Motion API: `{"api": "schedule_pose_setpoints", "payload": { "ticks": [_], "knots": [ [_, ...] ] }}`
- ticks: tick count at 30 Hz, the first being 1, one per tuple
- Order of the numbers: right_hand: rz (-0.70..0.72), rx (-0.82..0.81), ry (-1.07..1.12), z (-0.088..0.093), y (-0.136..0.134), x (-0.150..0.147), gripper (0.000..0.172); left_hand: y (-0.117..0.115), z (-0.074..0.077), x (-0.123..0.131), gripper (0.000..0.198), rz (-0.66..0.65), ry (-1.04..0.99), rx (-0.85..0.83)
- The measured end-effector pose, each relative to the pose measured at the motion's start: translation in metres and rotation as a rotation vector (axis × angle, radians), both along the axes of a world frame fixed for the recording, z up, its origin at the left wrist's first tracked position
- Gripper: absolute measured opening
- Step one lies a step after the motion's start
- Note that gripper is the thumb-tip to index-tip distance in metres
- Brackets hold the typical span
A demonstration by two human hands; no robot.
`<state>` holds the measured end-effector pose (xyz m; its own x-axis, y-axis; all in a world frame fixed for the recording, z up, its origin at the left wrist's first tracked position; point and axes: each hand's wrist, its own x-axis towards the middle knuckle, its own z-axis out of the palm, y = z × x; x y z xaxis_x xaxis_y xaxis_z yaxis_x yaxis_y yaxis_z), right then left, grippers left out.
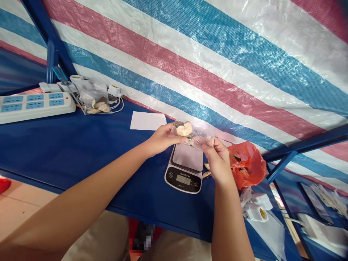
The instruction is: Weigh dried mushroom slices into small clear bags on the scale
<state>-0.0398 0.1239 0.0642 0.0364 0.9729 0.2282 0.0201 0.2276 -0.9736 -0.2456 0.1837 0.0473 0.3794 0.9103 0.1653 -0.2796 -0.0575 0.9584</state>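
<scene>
Above the digital kitchen scale (187, 158), a clear plastic bag (199, 136) with pale dried slices (184, 129) in it is stretched between my hands. My left hand (163, 139) pinches the end where the slices lie, thumb on the front. At the other end, my right hand (219, 157) grips the bag between thumb and fingers. The scale's plate has nothing resting on it, and its display is lit but too faint to read surely. A few loose dried slices (206, 174) lie on the table beside the scale, close to my right hand.
A red plastic bag (248, 165) holding dried pieces stands at the right, with white sockets (258, 210) and clear bags (269, 232) nearer me. White paper (148, 120) lies behind. A power strip (35, 103) and another filled bag (96, 98) are at left. Striped sheeting (190, 65) hangs behind.
</scene>
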Motion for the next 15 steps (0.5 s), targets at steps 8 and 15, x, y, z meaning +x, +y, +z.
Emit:
{"api": "schedule_pose_setpoints", "payload": {
  "ticks": [8,15],
  "knots": [
    [0.017,0.061,-0.208,0.0066,-0.0067,-0.0059,0.026,0.0008,-0.0022,0.0001,0.029,-0.052,-0.101,-0.155],
    [-0.006,0.12,-0.367,0.0036,-0.0084,-0.0078,0.028,-0.0002,-0.0024,0.0028,0.028,0.017,-0.093,-0.173]
  ]
}}
